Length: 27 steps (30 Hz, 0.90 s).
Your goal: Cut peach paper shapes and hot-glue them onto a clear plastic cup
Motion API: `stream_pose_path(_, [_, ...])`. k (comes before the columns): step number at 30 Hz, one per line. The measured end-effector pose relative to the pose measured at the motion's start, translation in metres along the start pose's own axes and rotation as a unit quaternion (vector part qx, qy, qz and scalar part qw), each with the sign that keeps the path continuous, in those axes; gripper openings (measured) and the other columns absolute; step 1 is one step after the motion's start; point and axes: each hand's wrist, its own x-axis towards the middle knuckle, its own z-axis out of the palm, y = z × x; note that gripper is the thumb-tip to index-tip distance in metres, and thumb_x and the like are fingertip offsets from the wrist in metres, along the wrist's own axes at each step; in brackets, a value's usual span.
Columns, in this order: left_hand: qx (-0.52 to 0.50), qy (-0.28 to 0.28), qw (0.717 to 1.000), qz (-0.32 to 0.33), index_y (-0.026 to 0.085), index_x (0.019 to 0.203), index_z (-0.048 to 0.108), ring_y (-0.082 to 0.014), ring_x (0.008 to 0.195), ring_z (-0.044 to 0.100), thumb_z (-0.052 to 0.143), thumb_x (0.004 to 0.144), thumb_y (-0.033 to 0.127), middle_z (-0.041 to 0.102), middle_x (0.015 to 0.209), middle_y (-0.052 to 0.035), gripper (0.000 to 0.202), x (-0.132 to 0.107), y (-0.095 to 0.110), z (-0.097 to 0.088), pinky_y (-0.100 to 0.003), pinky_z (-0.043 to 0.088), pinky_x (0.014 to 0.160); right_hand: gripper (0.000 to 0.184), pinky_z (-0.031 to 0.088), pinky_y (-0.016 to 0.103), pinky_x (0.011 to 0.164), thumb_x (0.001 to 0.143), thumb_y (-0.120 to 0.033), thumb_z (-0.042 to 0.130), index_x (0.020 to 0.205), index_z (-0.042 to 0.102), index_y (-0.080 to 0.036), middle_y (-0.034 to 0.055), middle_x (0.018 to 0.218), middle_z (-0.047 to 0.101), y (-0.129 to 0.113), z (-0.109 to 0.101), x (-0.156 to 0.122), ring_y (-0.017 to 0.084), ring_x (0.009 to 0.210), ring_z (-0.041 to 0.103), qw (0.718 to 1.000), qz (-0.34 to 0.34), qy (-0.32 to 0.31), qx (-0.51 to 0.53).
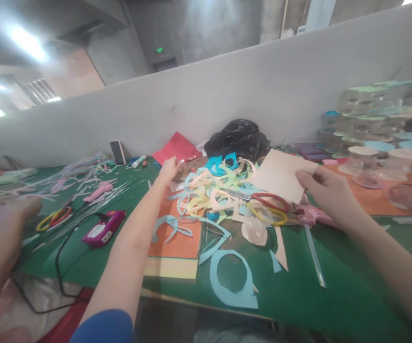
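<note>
My right hand [322,186] pinches a cream sheet of paper [280,174] by its right edge, above the heap. My left hand [170,169] is stretched far forward beside a red sheet of paper [177,148]. Its fingers are closed, and what they hold, if anything, is too small to make out. Between my hands lies a heap of cut paper scraps [220,178] with red-and-yellow scissors [270,202] on top. Below my right hand rests a pink glue gun [307,214] with a clear glue stick [315,257] nearby. A clear round plastic piece [255,232] sits beside the scissors.
Orange sheets [177,238] and a blue paper offcut [232,281] lie near the front edge. Behind the heap is a black plastic bag [239,138]. Leftward are a purple power box [105,228], a phone [117,153] and another person's hand [25,212]. Plastic cups [377,152] stand right.
</note>
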Motion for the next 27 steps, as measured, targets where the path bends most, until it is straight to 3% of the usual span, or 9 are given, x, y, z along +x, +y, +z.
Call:
stream_pose_path(7, [-0.146,-0.004,0.980,-0.134,0.017,0.061,0.058,-0.0157,0.053,0.056,0.057,0.084,0.035,0.056,0.050,-0.0039,0.029,0.005,-0.004,0.004,-0.026,0.043,0.056,0.024,0.038,0.026,0.051,0.075,-0.045,0.058,0.076,0.058,-0.021,-0.0039,0.061,0.055,-0.003,-0.001,-0.002,0.013,0.054,0.049,1.000,0.007,-0.003,0.006])
stream_pose_path(12, [-0.233,-0.001,0.960,-0.154,0.017,0.059,0.055,-0.0137,0.049,0.054,0.068,0.076,0.036,0.057,0.049,-0.0032,0.029,0.006,0.002,-0.003,-0.026,0.045,0.054,0.023,0.038,0.026,0.050,0.075,-0.044,0.058,0.078,0.060,-0.020,-0.0028,0.062,0.055,-0.003,-0.002,-0.002,0.014,0.054,0.049,1.000,0.010,-0.008,0.017])
stream_pose_path(16, [-0.284,-0.017,0.950,-0.125,0.016,0.060,0.054,-0.0097,0.047,0.051,0.067,0.077,0.031,0.058,0.052,-0.0025,0.027,0.005,0.019,-0.018,-0.023,0.044,0.053,0.024,0.038,0.026,0.051,0.077,-0.044,0.057,0.082,0.063,-0.021,-0.0033,0.061,0.055,-0.001,-0.002,-0.001,0.014,0.055,0.049,1.000,-0.001,-0.007,0.006])
stream_pose_path(20, [-0.328,-0.055,0.940,-0.071,0.015,0.066,0.056,-0.0069,0.050,0.053,0.065,0.081,0.030,0.064,0.065,-0.0039,0.023,-0.010,0.051,-0.036,-0.020,0.043,0.052,0.022,0.038,0.025,0.052,0.076,-0.043,0.058,0.079,0.061,-0.021,-0.0037,0.062,0.057,0.002,-0.003,0.001,0.014,0.057,0.050,1.000,-0.002,0.000,0.007])
stream_pose_path(23, [-0.368,-0.109,0.923,-0.010,0.015,0.070,0.056,-0.0074,0.053,0.056,0.065,0.084,0.037,0.067,0.071,-0.0054,0.027,-0.038,0.081,-0.048,-0.020,0.044,0.052,0.022,0.038,0.026,0.054,0.077,-0.043,0.058,0.076,0.061,-0.020,-0.0034,0.062,0.057,0.003,-0.005,0.003,0.014,0.058,0.051,1.000,-0.004,-0.003,0.017])
stream_pose_path(27, [-0.394,-0.192,0.896,0.067,0.017,0.075,0.054,-0.0067,0.053,0.055,0.066,0.083,0.044,0.069,0.074,-0.0048,0.030,-0.093,0.123,-0.064,-0.021,0.045,0.054,0.021,0.038,0.026,0.056,0.078,-0.040,0.057,0.073,0.059,-0.019,-0.0022,0.063,0.058,0.003,-0.009,0.004,0.014,0.060,0.051,0.999,-0.024,0.011,0.029])
